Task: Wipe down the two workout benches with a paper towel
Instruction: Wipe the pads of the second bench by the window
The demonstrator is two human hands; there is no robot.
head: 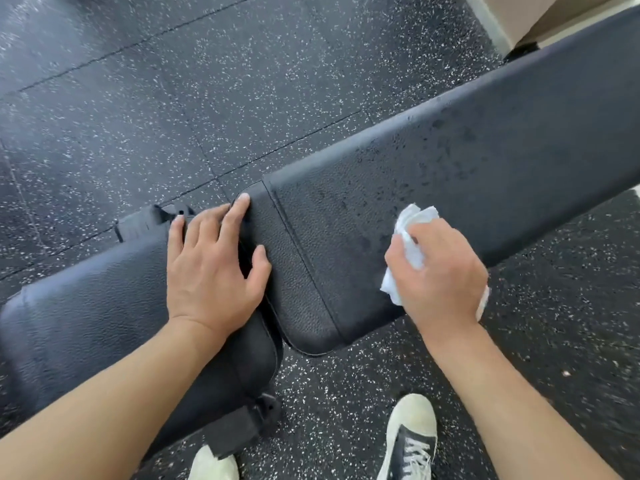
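Head view: right hand (440, 271) pinches soft, crumpled paper towel (414, 237) on wet bench pad (485, 161); left hand (211, 268) flat, bracing

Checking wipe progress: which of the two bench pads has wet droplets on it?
The long back pad, droplets beyond the paper towel; the seat pad looks dry.

The bench pads (467, 161) are black with a pebbled grain. The paper towel (412, 233) is white. The floor (138, 98) is black, speckled white. The shoes (412, 441) are black with white toes and laces.
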